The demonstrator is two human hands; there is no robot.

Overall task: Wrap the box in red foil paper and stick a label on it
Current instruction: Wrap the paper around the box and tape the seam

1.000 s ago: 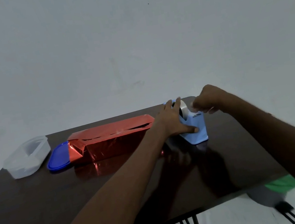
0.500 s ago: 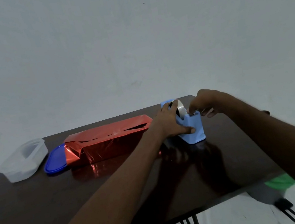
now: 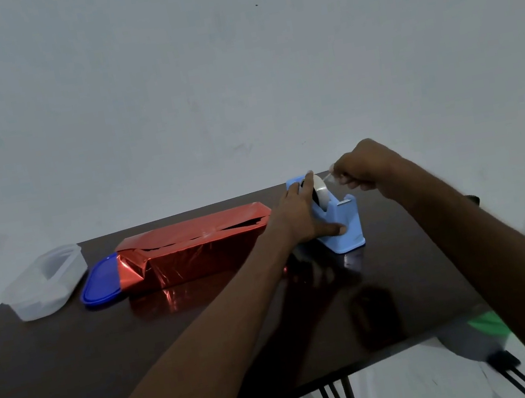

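Plain pale wall rises behind a dark, glossy table (image 3: 74,369) that fills the lower half of the view. At the far right of the tabletop the left hand (image 3: 302,216) lies flat against the near-left side of a light blue tape dispenser (image 3: 345,223), fingers spread over the roll and thumb along the base, bracing it rather than closing round it. Just right of it and slightly higher, the right hand (image 3: 364,164) is closed in a pinch on the free end of the clear tape (image 3: 329,180), which runs taut from the white roll to the fingertips. Immediately left of the left hand, almost touching its wrist, the box (image 3: 193,248) lies lengthwise across the far part of the table, covered in shiny red foil paper; the top seam gapes along its length and the left end is loosely folded and crumpled. Its red glow reflects on the table just in front. Against the box's left end rests a blue lid (image 3: 98,285), and further left stands a clear plastic container (image 3: 45,280)
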